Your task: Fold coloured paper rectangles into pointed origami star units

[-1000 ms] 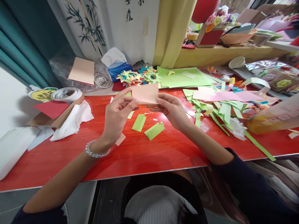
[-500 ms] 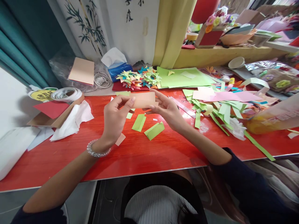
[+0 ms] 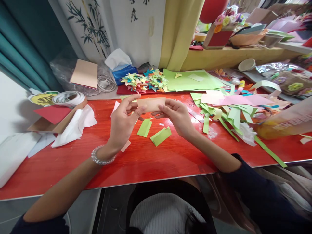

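A small peach paper rectangle [image 3: 151,103] is held up above the red table [image 3: 168,169], long side across. At its left end, my left hand [image 3: 124,120] pinches it between thumb and fingers. My right hand [image 3: 177,117] grips the right end, thumb on the front face and fingers behind. Below my hands lie two folded green paper pieces [image 3: 161,136]. A peach paper scrap [image 3: 125,146] rests beside my left wrist. Part of a pink paper piece [image 3: 115,108] shows left of my left hand.
Green paper strips [image 3: 235,118] and pink strips pile up on the right, near a plastic bag [image 3: 285,122]. Folded paper rings [image 3: 136,83] and green sheets [image 3: 192,81] lie at the back. A cardboard box [image 3: 58,126] with tape rolls [image 3: 69,98] stands left.
My right thumb has come onto the front of the peach paper, and the right hand has closed on its end. The left fingers have shifted up behind the paper's left end.
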Tool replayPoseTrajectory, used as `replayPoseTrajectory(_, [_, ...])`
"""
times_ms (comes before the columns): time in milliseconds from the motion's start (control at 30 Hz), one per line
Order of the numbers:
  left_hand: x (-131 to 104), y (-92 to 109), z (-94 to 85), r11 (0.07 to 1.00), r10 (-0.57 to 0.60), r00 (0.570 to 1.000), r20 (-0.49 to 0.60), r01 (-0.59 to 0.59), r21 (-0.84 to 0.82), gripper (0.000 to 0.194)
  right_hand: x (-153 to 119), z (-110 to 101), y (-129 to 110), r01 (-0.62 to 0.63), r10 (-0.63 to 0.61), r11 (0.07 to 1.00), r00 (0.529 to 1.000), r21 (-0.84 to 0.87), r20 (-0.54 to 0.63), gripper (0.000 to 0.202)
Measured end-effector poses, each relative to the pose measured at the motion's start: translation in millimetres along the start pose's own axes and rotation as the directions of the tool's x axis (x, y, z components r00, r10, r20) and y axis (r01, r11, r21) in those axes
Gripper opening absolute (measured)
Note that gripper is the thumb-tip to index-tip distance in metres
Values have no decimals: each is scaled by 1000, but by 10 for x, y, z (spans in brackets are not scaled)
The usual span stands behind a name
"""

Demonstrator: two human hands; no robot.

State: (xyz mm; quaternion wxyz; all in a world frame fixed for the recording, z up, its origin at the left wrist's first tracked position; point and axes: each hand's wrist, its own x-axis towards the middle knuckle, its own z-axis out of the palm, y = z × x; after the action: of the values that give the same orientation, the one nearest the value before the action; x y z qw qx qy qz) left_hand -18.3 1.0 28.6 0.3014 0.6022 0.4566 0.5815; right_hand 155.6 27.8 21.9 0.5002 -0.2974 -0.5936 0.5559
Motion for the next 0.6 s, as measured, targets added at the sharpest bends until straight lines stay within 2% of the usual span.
replayPoseTrajectory(233, [-11,13,13,1000,-2,1000,-8,2,-30,29,-12,27,3,-12,11,1000,1000,-22,-20,29])
replayPoseTrajectory(600, [-13,33,33,1000,-21,999,-38,20,-22,23,-30,53,10,46,-46,999,998,2,-36,19])
